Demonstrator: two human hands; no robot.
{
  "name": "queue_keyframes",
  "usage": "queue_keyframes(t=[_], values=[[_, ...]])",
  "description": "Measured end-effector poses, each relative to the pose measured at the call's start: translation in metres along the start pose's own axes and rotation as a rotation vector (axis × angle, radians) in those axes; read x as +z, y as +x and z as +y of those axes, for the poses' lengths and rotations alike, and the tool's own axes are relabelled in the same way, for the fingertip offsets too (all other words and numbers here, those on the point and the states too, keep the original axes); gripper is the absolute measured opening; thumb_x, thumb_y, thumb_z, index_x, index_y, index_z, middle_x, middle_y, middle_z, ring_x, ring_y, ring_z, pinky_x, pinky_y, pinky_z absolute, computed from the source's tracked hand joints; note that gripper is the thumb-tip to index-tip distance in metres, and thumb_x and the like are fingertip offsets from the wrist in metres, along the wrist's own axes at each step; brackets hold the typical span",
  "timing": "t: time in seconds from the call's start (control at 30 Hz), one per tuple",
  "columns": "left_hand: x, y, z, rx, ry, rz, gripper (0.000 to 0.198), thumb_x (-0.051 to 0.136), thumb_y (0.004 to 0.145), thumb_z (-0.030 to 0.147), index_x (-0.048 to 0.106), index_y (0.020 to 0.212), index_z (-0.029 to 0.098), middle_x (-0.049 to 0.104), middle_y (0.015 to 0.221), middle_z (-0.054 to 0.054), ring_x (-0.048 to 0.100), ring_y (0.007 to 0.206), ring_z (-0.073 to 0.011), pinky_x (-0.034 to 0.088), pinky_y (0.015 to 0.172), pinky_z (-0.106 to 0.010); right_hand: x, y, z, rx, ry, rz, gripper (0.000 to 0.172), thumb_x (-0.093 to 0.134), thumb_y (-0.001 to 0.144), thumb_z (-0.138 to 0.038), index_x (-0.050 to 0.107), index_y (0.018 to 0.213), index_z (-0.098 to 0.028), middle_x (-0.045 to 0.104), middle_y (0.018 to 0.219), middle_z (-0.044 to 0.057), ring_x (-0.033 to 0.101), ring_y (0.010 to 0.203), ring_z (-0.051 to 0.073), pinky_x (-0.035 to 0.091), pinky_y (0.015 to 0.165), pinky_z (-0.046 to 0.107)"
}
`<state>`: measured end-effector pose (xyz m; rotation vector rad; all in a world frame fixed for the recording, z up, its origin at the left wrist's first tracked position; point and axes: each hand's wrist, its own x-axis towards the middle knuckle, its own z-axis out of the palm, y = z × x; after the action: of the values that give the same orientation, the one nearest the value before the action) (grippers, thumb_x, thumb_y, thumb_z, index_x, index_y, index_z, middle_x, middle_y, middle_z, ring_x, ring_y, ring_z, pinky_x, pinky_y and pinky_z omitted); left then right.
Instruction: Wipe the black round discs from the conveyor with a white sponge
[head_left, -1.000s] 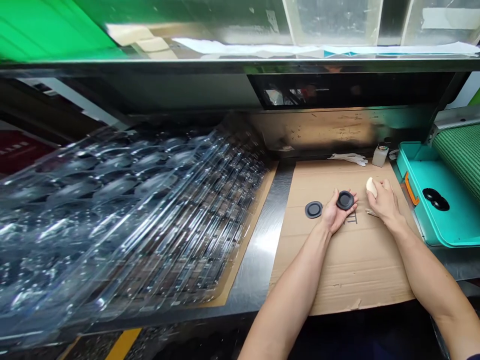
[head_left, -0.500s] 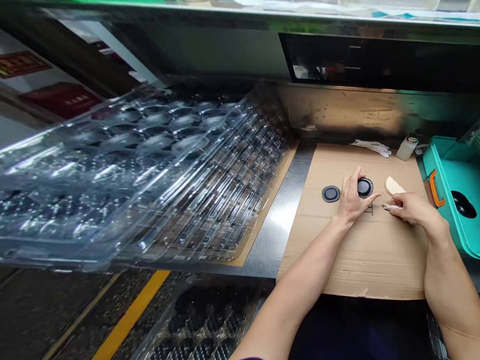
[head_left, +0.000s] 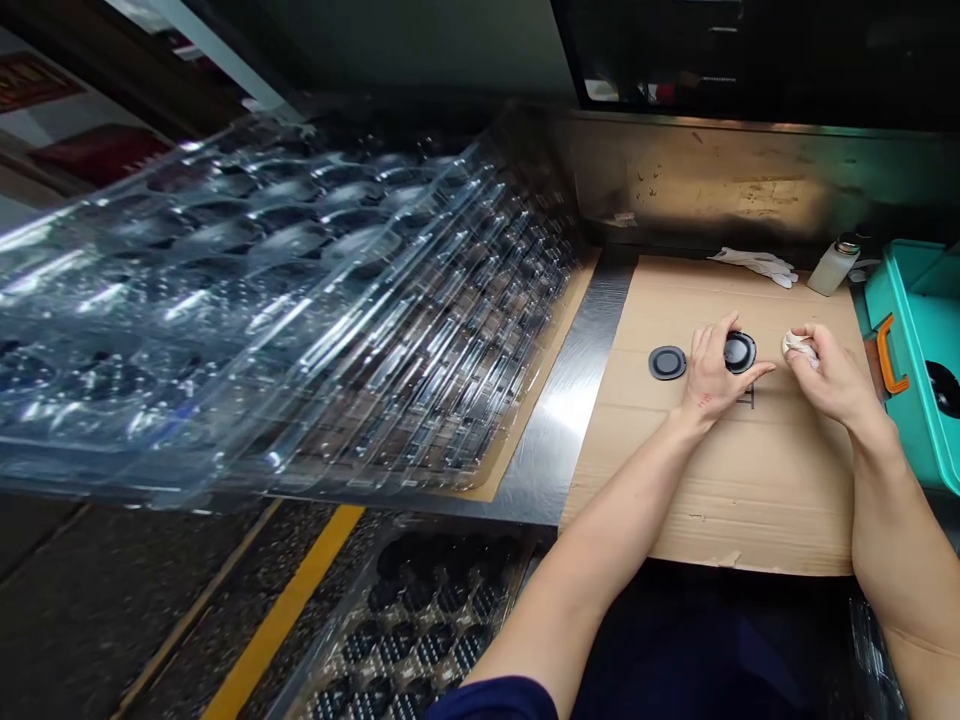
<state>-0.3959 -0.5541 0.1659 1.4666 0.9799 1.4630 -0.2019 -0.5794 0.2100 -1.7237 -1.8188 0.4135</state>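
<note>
My left hand [head_left: 712, 368] is closed around the edge of a black round part [head_left: 740, 352] over the cardboard sheet [head_left: 675, 480]; its thumb sticks out to the right below the part. To the left of that hand a flat dark-grey ring-shaped disc [head_left: 667, 362] lies on the cardboard. My right hand [head_left: 834, 375], a short way to the right of the black part, pinches a crumpled white cloth [head_left: 799, 348] between thumb and fingers. The cloth and the black part are apart.
White gloves [head_left: 757, 265] and a capped bottle [head_left: 834, 266] stand at the cardboard's far edge. On the right is a teal bin [head_left: 919, 400] with an orange handle. Stacked clear plastic trays [head_left: 300, 300] fill the left; a tray of black parts [head_left: 420, 620] sits lower down.
My right hand has lifted slightly, and the white cloth now shows bunched at its fingertips. The cream-coloured piece beside it no longer shows. My left hand keeps the black part; the view has tilted down.
</note>
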Motion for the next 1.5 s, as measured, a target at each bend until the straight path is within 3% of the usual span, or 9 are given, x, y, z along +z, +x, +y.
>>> queue_keyframes(t=[0.2, 0.3, 0.4, 0.47, 0.57, 0.9, 1.13, 1.3, 1.5], values=[[0.003, 0.000, -0.003, -0.014, 0.185, -0.008, 0.085, 0.087, 0.072, 0.063, 0.058, 0.140, 0.021, 0.070, 0.124, -0.013, 0.062, 0.117, -0.0271, 0.048, 0.104, -0.037, -0.004, -0.002, -0.008, -0.117, -0.024, -0.144, 0.036, 0.046, 0.102, -0.048, 0.067, 0.086, -0.023, 0.068, 0.076, 0.004, 0.058, 0.066, 0.020, 0.039, 0.065, 0.032], [0.004, 0.003, 0.002, -0.412, -0.135, -0.108, 0.062, 0.060, 0.092, 0.071, 0.065, 0.125, 0.019, 0.072, 0.105, -0.011, 0.069, 0.082, -0.0187, 0.052, 0.067, -0.026, 0.000, -0.003, -0.009, -0.150, 0.039, -0.052, 0.031, 0.054, 0.100, -0.046, 0.073, 0.094, -0.022, 0.074, 0.087, 0.006, 0.064, 0.075, 0.022, 0.044, 0.071, 0.033], [0.000, 0.011, 0.008, -0.917, -0.576, -0.210, 0.066, 0.024, 0.104, 0.064, 0.065, 0.102, 0.013, 0.067, 0.079, -0.011, 0.060, 0.052, -0.0149, 0.034, 0.040, -0.021, 0.007, -0.004, -0.010, -0.184, 0.068, 0.038, 0.029, 0.055, 0.100, -0.042, 0.076, 0.102, -0.022, 0.078, 0.097, 0.008, 0.069, 0.086, 0.024, 0.047, 0.079, 0.034], [-0.005, 0.017, 0.012, -1.101, -0.757, -0.214, 0.058, 0.020, 0.106, 0.051, 0.062, 0.094, 0.012, 0.065, 0.072, -0.011, 0.058, 0.048, -0.0151, 0.031, 0.035, -0.019, 0.011, -0.005, -0.012, -0.183, 0.056, 0.039, 0.028, 0.055, 0.100, -0.040, 0.076, 0.104, -0.022, 0.078, 0.100, 0.008, 0.070, 0.089, 0.024, 0.048, 0.081, 0.034], [-0.008, 0.021, 0.016, -1.215, -0.825, -0.180, 0.044, 0.024, 0.103, 0.035, 0.060, 0.095, 0.011, 0.065, 0.068, -0.011, 0.060, 0.046, -0.0155, 0.034, 0.033, -0.017, 0.015, -0.005, -0.015, -0.154, 0.039, 0.023, 0.027, 0.057, 0.098, -0.039, 0.074, 0.110, -0.023, 0.079, 0.104, 0.009, 0.071, 0.089, 0.025, 0.049, 0.080, 0.035], [-0.008, 0.018, 0.016, -1.318, -0.879, -0.236, 0.040, 0.034, 0.100, 0.025, 0.065, 0.117, 0.006, 0.071, 0.073, -0.013, 0.073, 0.057, -0.0230, 0.053, 0.038, -0.021, 0.022, -0.001, -0.018, -0.211, -0.049, -0.031, 0.021, 0.059, 0.092, -0.035, 0.076, 0.092, -0.022, 0.075, 0.081, 0.005, 0.066, 0.074, 0.022, 0.044, 0.069, 0.033], [-0.009, 0.016, 0.011, -1.429, -1.032, -0.228, 0.045, 0.045, 0.103, 0.047, 0.068, 0.116, 0.010, 0.071, 0.075, -0.010, 0.076, 0.065, -0.0221, 0.055, 0.043, -0.018, 0.020, 0.001, -0.024, -0.184, -0.085, -0.048, 0.021, 0.063, 0.092, -0.039, 0.074, 0.086, -0.023, 0.070, 0.069, 0.004, 0.062, 0.069, 0.022, 0.043, 0.064, 0.033], [-0.005, 0.013, 0.010, -1.370, -0.887, -0.240, 0.047, 0.043, 0.104, 0.052, 0.068, 0.113, 0.013, 0.069, 0.068, -0.006, 0.073, 0.057, -0.0185, 0.051, 0.042, -0.016, 0.019, 0.000, -0.029, -0.213, -0.102, -0.089, 0.018, 0.064, 0.092, -0.038, 0.075, 0.084, -0.025, 0.071, 0.067, 0.003, 0.063, 0.068, 0.023, 0.045, 0.064, 0.034], [0.005, 0.005, 0.021, -1.165, -0.582, -0.269, 0.061, 0.042, 0.101, 0.068, 0.068, 0.106, 0.013, 0.065, 0.057, -0.003, 0.068, 0.049, -0.0158, 0.043, 0.040, -0.015, 0.024, -0.003, -0.031, -0.249, -0.131, -0.072, 0.018, 0.062, 0.091, -0.039, 0.074, 0.082, -0.031, 0.073, 0.072, 0.002, 0.066, 0.072, 0.026, 0.046, 0.064, 0.037]])
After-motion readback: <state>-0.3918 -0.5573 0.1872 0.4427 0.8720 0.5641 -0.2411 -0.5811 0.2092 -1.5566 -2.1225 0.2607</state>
